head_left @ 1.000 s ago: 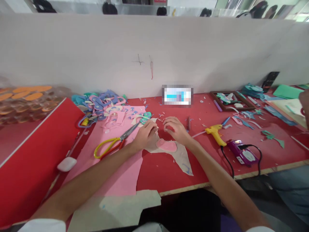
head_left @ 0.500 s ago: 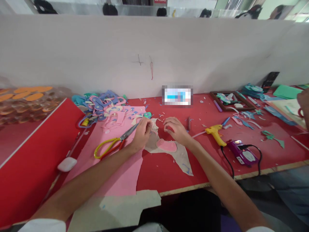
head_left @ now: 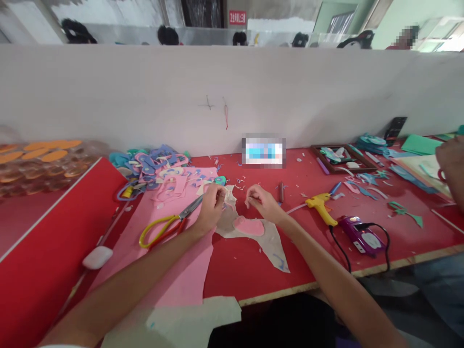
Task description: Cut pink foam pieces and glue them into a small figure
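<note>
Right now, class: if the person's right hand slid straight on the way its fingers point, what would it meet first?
The right hand points leftward at the left hand, so probably that hand's fingers and the beige scrap they pinch; depth is unclear.

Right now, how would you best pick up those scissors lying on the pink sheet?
Probably by the yellow and red loop handles of the scissors, coming from the near left. They lie flat on the pink sheet, handles towards the person, blades pointing towards the left hand.

scissors left, glue gun right
</note>
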`<action>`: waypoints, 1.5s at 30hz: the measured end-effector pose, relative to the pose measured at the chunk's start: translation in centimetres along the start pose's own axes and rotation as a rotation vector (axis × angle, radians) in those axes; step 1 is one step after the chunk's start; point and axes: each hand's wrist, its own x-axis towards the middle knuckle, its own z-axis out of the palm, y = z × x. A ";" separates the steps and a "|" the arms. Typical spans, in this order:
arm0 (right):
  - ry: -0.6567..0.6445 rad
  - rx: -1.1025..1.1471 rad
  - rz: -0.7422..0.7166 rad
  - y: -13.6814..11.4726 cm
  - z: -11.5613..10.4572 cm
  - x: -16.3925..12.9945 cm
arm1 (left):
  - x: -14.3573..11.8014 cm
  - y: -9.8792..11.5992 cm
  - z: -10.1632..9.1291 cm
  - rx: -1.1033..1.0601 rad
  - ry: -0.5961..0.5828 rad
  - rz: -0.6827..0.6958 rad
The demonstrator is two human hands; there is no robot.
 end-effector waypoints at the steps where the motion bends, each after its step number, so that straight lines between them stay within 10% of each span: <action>1: -0.008 0.051 0.001 0.1 -0.1 0.1 | 0.1 0.0 -0.1 -0.009 0.009 -0.012; 26: 0.293 0.527 0.361 0.6 -3.9 0.2 | 1.1 -1.9 -0.4 -0.368 0.146 -0.353; 45: 0.011 0.640 0.162 -1.2 -0.7 0.0 | -0.8 0.9 0.4 -0.248 -0.644 -0.096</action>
